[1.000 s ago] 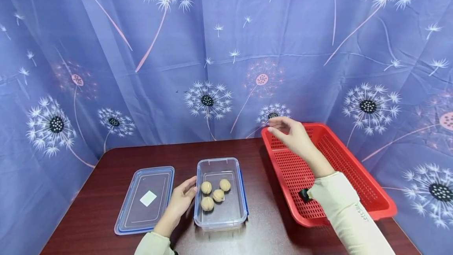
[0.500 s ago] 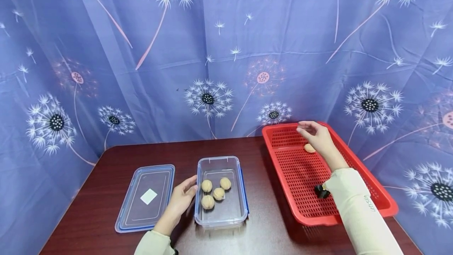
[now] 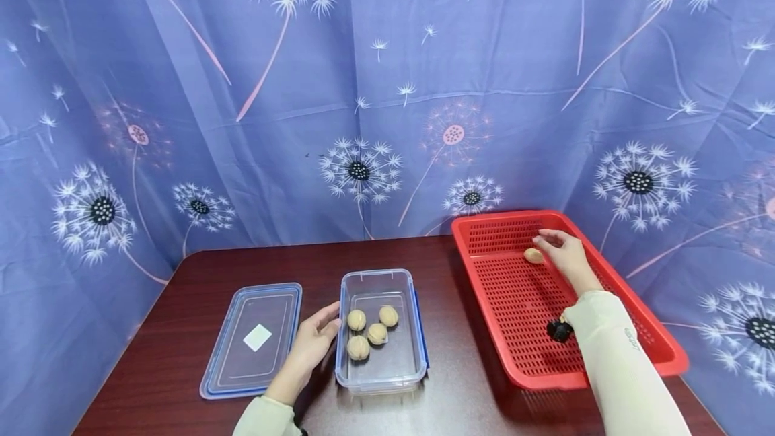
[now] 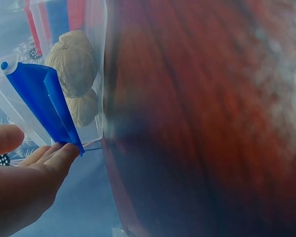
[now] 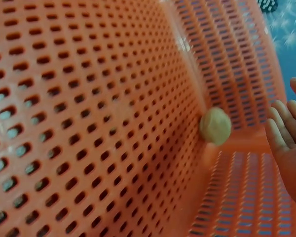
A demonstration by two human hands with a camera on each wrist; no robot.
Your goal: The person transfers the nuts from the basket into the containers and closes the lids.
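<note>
In the head view, several walnuts lie in a clear plastic food container. My left hand rests against the container's left side. The left wrist view shows its fingertips touching a blue locking flap, the thumb apart. Over the far end of a red basket is my right hand, nothing in its grasp. One walnut lies on the basket's floor, just left of that hand. In the right wrist view, the walnut sits by the basket wall, apart from the fingers.
A clear lid with a blue rim and a white square label lies on the dark wood table, left of the container. Behind the table hangs a blue dandelion-print curtain. The red basket takes up the table's right side.
My right hand has moved right and then lower into the basket's far end. The walnut there has come into view from behind it. My left hand stays at the container.
</note>
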